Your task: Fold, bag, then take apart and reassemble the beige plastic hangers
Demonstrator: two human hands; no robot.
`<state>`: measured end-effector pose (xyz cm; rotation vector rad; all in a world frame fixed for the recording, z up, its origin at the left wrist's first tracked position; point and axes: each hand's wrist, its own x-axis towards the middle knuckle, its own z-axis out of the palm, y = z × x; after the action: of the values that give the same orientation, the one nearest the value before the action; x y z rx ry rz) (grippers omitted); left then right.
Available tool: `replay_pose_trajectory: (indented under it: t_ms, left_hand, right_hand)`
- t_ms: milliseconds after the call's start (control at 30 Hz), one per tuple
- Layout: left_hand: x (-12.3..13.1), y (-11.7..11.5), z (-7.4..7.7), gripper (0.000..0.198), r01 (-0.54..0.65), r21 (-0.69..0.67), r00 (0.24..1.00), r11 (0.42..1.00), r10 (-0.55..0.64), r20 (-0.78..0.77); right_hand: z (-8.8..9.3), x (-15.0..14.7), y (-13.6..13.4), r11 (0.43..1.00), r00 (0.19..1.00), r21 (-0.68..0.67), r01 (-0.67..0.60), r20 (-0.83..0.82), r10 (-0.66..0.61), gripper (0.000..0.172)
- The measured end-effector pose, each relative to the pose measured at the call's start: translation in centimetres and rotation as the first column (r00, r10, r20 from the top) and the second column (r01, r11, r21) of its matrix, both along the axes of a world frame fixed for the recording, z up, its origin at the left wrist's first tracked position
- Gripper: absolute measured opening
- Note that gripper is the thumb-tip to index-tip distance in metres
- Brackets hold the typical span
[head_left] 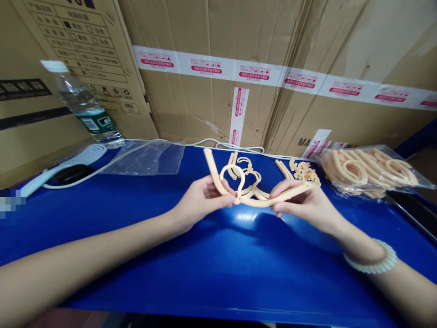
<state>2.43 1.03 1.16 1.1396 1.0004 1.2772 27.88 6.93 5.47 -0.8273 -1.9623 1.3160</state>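
Observation:
My left hand (pixel 201 200) pinches the left arm of a beige curved hanger-like piece (pixel 261 202), close to the ring-shaped hook that rises at its middle. Fingers of my right hand (pixel 303 202) are closed around the same piece's right arm. The piece is held up over the blue table (pixel 205 273). Behind it lie more beige hook-shaped parts (pixel 253 175), partly hidden by the held piece, and a few straight strips (pixel 233 165). Farther right are straight strips (pixel 284 169) beside a small pile of curly beige pieces (pixel 303 171).
A clear bag of beige parts (pixel 372 171) lies at the right, near a dark flat device (pixel 413 214). At the left are a water bottle (pixel 88 109), a crumpled plastic bag (pixel 146 157), a pale brush-like object (pixel 82 155) and a black object (pixel 73 174). Cardboard (pixel 205 105) stands behind.

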Motion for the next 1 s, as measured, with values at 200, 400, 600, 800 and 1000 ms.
replay_pose_trajectory:
  t_ms: [200, 400, 600, 800, 1000]
  left_hand:
    - [-1.7, 1.5, 0.8, 0.026, -0.061, 0.024, 0.997, 0.998, 0.06, 0.038]
    - [-3.5, 2.5, 1.4, 0.022, -0.006, 0.104, 0.984, 0.995, 0.025, -0.176]
    - [-5.1, 2.5, 2.1, 0.018, 0.312, 0.33, 0.71, 0.891, 0.012, -0.704]
    - [-5.3, 3.0, 1.2, 0.017, 0.53, 0.484, 0.55, 0.696, 0.152, -0.821]
    - [-5.2, 3.4, 0.3, 0.013, 0.62, 0.475, 0.498, 0.624, 0.155, -0.854]
  right_hand:
    - [2.6, 3.3, 3.1, 0.926, 0.992, 0.368, -0.08, 0.12, 0.038, 0.02]
    - [2.9, 4.5, 4.0, 0.867, 0.963, 0.468, -0.171, 0.267, 0.046, 0.015]
    - [1.5, 4.4, 4.4, 0.766, 0.849, 0.529, -0.366, 0.527, 0.042, 0.016]
    - [0.5, 4.2, 4.5, 0.732, 0.801, 0.522, -0.438, 0.596, 0.054, 0.019]
    - [0.3, 3.7, 4.2, 0.804, 0.732, 0.397, -0.444, 0.677, 0.07, 0.018]
